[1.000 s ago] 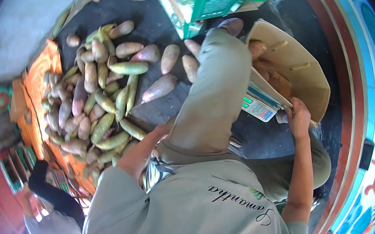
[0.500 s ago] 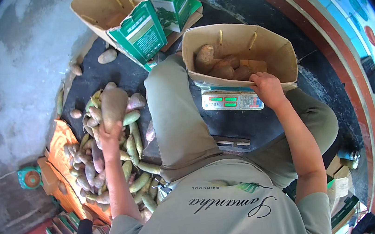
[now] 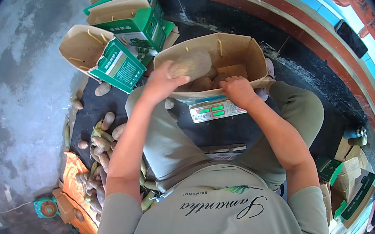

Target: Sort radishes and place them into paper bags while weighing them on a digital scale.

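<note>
My left hand is closed round one end of a large, oblong tan root vegetable. It holds the root over the left part of an open cardboard box with yellow cord handles. My right hand has its fingers curled over the box's near rim. Inside, several brown roots lie at the left, partly hidden by the held one. Beneath the box is a white digital scale with lit green displays. Left of my leg, a heap of brownish and green roots is partly covered by my left forearm.
Another open green-and-tan box stands at the far left, with more green boxes behind it. Loose roots lie near the grey wall. Cardboard packaging is at my right, and a dark phone lies on the far-right ledge.
My left hand has carried the large root from above the heap, rightward and away from me, to over the box. My right hand stays on the rim. The whole view has shifted.
</note>
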Demonstrator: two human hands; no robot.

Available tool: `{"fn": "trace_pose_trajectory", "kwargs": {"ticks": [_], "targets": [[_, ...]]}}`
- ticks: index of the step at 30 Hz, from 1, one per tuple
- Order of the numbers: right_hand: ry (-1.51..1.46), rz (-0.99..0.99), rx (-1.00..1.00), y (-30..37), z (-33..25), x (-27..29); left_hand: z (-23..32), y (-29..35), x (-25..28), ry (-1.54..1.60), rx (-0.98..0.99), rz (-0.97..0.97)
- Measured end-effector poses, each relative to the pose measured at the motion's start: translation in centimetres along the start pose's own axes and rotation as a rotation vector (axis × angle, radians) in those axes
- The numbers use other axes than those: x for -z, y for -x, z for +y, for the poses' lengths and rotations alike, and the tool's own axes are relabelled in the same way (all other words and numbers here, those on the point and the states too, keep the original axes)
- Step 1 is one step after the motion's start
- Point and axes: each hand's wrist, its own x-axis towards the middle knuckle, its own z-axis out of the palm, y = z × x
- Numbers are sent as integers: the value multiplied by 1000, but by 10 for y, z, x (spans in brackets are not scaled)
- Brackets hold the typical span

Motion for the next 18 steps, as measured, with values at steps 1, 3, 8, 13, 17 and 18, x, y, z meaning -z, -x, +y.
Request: {"fn": "trace_pose_trajectory", "kwargs": {"ticks": [1, 3, 8, 13, 17, 18], "targets": [[-1, -2, -7, 2, 1, -2, 3, -12, -16, -2, -10, -9], [-8, 4, -4, 2, 1, -3, 6, -31, -39, -33, 40, -186], [-2, -26, 0, -1, 1, -3, 2, -41, -72, 61, -163, -201], [-28, 47, 10, 1, 4, -4, 2, -30, -61, -27, -217, -14], [-26, 41, 12, 4, -1, -5, -7, 3, -17, -42, -280, 71], [-27, 35, 21, 4, -1, -4, -10, 13, -4, -2, -241, 146]]}}
